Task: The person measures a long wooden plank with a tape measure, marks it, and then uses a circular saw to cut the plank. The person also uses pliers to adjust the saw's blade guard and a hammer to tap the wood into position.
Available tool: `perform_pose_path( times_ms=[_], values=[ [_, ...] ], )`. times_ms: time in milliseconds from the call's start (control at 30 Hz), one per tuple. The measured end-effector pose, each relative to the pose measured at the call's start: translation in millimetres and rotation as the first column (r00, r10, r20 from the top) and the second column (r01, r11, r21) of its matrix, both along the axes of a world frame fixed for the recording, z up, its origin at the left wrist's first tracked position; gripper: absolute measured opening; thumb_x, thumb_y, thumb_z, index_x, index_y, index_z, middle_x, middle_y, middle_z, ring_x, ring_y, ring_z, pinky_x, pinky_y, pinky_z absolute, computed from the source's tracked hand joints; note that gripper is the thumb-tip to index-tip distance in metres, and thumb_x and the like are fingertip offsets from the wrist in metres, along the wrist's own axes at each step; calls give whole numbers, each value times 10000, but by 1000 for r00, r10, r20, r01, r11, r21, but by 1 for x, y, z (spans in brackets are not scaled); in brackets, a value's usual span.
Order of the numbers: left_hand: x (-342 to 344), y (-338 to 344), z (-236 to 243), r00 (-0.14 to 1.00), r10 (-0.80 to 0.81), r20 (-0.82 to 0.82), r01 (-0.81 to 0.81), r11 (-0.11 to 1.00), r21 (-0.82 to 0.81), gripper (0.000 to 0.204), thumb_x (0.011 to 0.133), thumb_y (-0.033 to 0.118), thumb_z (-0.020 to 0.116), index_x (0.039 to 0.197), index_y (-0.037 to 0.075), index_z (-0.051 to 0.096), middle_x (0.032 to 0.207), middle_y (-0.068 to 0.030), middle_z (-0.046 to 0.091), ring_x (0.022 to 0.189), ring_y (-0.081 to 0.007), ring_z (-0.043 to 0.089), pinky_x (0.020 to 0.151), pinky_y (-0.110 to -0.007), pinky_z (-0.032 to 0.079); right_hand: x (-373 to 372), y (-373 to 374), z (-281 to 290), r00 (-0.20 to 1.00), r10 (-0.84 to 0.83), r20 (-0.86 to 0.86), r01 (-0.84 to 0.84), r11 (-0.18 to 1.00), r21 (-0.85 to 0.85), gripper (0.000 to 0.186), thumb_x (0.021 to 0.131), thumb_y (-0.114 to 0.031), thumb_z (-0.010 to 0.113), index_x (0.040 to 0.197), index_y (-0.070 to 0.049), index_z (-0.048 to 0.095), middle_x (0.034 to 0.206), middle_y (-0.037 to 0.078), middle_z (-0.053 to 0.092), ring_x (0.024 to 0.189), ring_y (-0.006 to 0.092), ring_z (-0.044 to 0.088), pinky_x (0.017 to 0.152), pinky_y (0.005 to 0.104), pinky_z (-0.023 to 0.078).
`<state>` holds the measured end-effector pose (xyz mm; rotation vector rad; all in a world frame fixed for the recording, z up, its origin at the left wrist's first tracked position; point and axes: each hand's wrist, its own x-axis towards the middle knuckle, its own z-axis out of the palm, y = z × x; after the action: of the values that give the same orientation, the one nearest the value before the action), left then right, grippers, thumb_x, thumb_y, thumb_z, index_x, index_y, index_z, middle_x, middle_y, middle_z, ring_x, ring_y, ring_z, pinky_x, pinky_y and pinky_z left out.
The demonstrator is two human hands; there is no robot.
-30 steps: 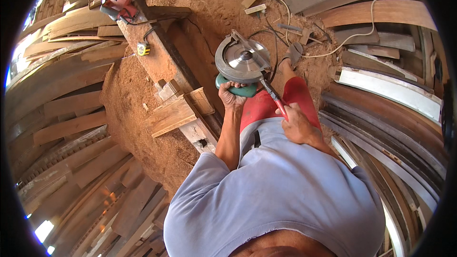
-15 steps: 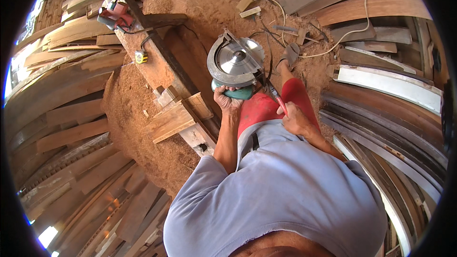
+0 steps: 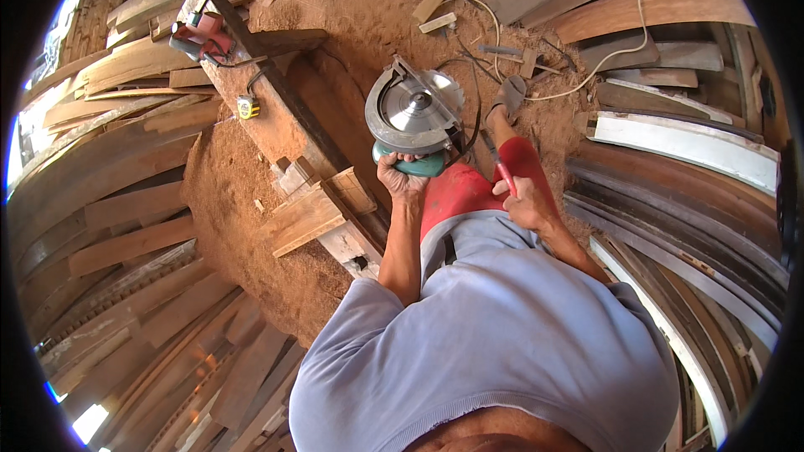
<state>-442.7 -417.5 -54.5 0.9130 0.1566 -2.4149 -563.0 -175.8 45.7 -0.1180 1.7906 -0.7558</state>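
In front of my lap is a circular saw point(image 3: 408, 166) with a green body, a silvery guard and a round toothed blade point(image 3: 420, 100) facing up. My left hand point(image 3: 402, 177) is closed around the green body, fingers curled over its near side. Just right of the saw, my right hand point(image 3: 528, 203) is wrapped around red-handled pliers point(image 3: 505, 174); their slim dark end points away from me toward the saw's right side. The saw's dark cord point(image 3: 476, 109) runs beside the blade. The pliers' tip is partly blurred.
To the left, a long timber beam point(image 3: 276, 109) carries a red power tool point(image 3: 205, 36), a yellow tape measure point(image 3: 248, 106) and short wood blocks point(image 3: 308, 219). Sawdust point(image 3: 243, 192) covers the ground. Stacked boards point(image 3: 670, 163) line both sides. A pale cable point(image 3: 596, 74) crosses the far right.
My right hand has drawn slightly up and to the right with the pliers, away from the saw's near right edge. My left hand and the saw have hardly moved.
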Motion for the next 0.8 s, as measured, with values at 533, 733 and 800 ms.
perform_pose_path(
  times_ms=[533, 733, 800],
  values=[
    [-9, -2, -2, 993, -19, 120, 3, 991, 132, 110, 656, 74, 582, 756, 79, 536, 644, -16, 484, 610, -184, 512, 646, -366, 483, 3, 14, 7, 971, 132, -199, -161, 977, -141, 345, 754, 3, 505, 1050, 8, 683, 1070, 231, 673, 1071, 367, 634, 955, 419, 495],
    [-7, -3, -10, 992, -39, 118, 20, 987, 162, 105, 662, 70, 578, 734, 90, 503, 657, -17, 482, 622, -182, 514, 673, -376, 469, -14, -8, 51, 971, 96, 218, -80, 994, -78, 382, 789, -22, 494, 1116, 19, 688, 985, 166, 674, 959, 258, 641, 887, 371, 501],
    [-2, -4, -12, 990, -57, 133, 35, 986, 163, 80, 679, 79, 588, 683, 87, 508, 656, -30, 501, 631, -203, 529, 701, -400, 469, -14, -14, 46, 964, 143, 225, -120, 986, -114, 385, 796, -35, 500, 1125, 21, 693, 929, 133, 671, 876, 209, 636, 818, 347, 508]
  ],
)
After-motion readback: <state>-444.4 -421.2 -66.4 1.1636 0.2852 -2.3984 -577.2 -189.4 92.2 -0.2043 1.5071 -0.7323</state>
